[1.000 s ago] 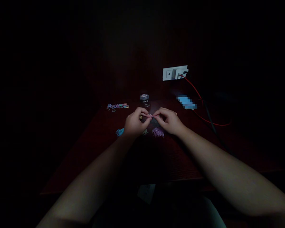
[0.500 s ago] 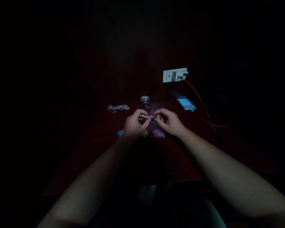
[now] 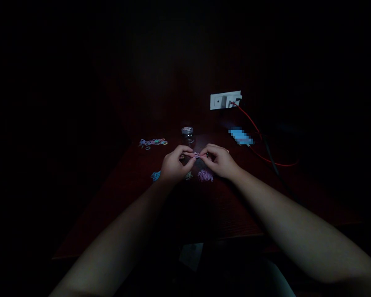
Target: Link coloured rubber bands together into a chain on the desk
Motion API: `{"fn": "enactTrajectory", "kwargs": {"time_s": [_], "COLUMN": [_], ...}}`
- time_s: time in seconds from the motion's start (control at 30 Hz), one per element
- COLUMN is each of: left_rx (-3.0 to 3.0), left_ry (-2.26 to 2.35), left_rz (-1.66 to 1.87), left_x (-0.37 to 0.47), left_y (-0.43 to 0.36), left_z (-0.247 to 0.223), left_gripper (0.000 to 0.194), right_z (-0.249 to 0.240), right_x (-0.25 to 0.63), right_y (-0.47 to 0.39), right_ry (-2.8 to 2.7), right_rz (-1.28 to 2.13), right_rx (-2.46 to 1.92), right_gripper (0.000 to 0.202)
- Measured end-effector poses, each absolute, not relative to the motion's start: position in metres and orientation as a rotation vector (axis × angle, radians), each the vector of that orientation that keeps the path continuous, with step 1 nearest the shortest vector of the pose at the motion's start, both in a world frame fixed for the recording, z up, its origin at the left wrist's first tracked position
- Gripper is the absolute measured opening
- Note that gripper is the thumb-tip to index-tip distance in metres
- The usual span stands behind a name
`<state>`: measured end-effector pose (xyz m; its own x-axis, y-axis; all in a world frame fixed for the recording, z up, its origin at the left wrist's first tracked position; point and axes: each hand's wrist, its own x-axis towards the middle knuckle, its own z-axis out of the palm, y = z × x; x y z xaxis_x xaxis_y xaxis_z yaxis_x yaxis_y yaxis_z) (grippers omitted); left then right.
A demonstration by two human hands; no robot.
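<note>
My left hand point(image 3: 175, 165) is closed in a pinch on a small bunch of purple rubber bands point(image 3: 197, 155) above the dark red table. From the other side, my right hand point(image 3: 220, 161) pinches the same bunch between thumb and forefinger. Below the hands lie a pile of purple rubber bands point(image 3: 205, 175), a partly covered pale yellow-green pile point(image 3: 189, 175) and a blue pile point(image 3: 156, 176) beside my left wrist. Just beyond the fingers stands a lidded clear jar point(image 3: 187, 135). How the bands are looped around the fingertips is too small and dark to make out.
Multicoloured linked bands point(image 3: 153, 142) lie at the table's back left. A phone-like device point(image 3: 241, 136) with a blurred screen rests at the back right, joined to a red cable point(image 3: 267, 159). The cable runs to a wall socket point(image 3: 218, 101). Surroundings are very dark.
My right hand's fingertips, apart from the purple bands before, have moved left and closed on them. My left hand keeps its pinch. The view has shifted slightly.
</note>
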<state>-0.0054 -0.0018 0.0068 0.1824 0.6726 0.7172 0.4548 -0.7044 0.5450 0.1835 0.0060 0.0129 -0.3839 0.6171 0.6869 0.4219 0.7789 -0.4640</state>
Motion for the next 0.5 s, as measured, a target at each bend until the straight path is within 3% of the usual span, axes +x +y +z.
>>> {"fn": "enactTrajectory", "kwargs": {"time_s": [0.5], "left_rx": [2.391], "left_ry": [1.073], "left_rz": [1.548], "left_x": [-0.0067], "left_y": [-0.0023], "left_z": [0.0108], "left_gripper": [0.008], "right_z": [0.0136], "right_x": [0.1845], "right_y": [0.0052], "right_ry": [-2.063], "right_rz": [0.285], "right_rx": [-0.777], "right_gripper": [0.008]}}
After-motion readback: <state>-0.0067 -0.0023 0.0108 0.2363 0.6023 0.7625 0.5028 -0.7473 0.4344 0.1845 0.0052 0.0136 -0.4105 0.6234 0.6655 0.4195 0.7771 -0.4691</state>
